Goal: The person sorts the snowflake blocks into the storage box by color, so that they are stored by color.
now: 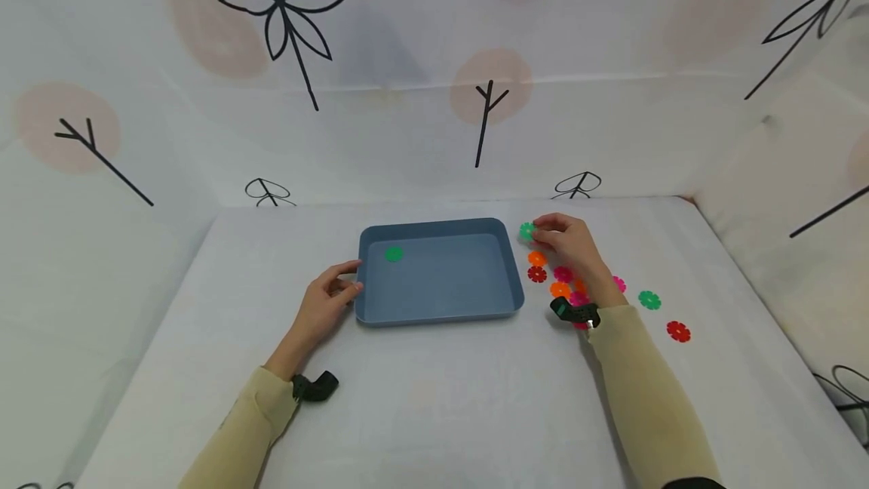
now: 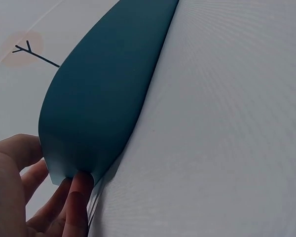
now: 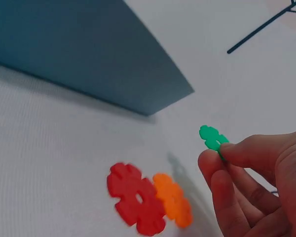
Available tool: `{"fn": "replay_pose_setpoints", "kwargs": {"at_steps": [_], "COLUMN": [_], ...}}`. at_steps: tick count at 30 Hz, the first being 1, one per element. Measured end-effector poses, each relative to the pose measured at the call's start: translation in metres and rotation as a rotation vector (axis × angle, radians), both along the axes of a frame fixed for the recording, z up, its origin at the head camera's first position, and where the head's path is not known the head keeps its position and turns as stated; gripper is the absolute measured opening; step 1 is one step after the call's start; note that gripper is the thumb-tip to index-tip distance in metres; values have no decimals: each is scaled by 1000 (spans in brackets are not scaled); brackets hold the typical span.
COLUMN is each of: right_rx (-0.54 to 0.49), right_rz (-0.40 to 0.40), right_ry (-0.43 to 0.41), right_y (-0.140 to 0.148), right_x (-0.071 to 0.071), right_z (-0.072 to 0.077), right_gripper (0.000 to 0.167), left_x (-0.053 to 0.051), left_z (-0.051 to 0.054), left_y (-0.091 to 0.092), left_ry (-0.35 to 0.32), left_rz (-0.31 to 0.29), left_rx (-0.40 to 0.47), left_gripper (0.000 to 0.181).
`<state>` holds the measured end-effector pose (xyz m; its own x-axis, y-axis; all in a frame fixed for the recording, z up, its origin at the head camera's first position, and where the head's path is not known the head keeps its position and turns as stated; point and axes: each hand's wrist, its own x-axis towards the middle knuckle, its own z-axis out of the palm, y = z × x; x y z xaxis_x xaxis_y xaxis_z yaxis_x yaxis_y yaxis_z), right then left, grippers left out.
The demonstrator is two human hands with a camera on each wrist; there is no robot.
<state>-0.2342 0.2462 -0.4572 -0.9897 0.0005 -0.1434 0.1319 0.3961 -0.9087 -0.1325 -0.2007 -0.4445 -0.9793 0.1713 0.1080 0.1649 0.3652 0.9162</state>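
Note:
A blue-grey tray (image 1: 441,317) lies on the white table, with one green flower-shaped piece (image 1: 394,253) inside near its upper left. The left hand (image 1: 326,300) touches the tray's left side; in the left wrist view its fingertips rest against the tray's outer wall (image 2: 98,94). Just off the tray's upper right corner, the right hand (image 1: 570,244) pinches another green piece (image 1: 526,231) between thumb and finger. In the right wrist view that green piece (image 3: 212,137) is held above the table, with a red piece (image 3: 135,197) and an orange piece (image 3: 172,200) lying below.
Several orange (image 1: 560,290), pink (image 1: 563,274) and red pieces (image 1: 537,274) lie below and partly under the right forearm. Farther right are a green piece (image 1: 649,299) and a red one (image 1: 678,331). Patterned white cloth stands behind the table.

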Motion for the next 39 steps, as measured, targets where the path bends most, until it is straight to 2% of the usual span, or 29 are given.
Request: {"fn": "replay_pose_setpoints", "kwargs": {"at_steps": [5, 11, 16, 21, 27, 34, 39], "right_rx": [-16, 20, 58, 52, 51, 84, 89], "right_rz": [20, 72, 99, 156, 217, 274, 301], "right_ry": [49, 136, 178, 221, 245, 283, 269], "right_y": [-8, -27, -51, -76, -103, -129, -146], "right_x": [4, 6, 7, 7, 5, -1, -4], "right_z": [16, 37, 47, 52, 52, 40, 30], "right_gripper": [35, 31, 25, 21, 19, 18, 19], "left_x": [0, -1, -2, -2, -3, -2, -1], "left_z": [1, 2, 2, 1, -1, -1, -1], "left_y": [1, 1, 0, 0, 0, -1, -2], "left_ry": [1, 4, 4, 9, 8, 3, 11], "left_rz": [7, 4, -5, -2, -8, -11, -14], "left_rx": [-14, -11, 0, -2, -3, 10, 8], "left_gripper": [44, 44, 44, 44, 45, 45, 44]}}
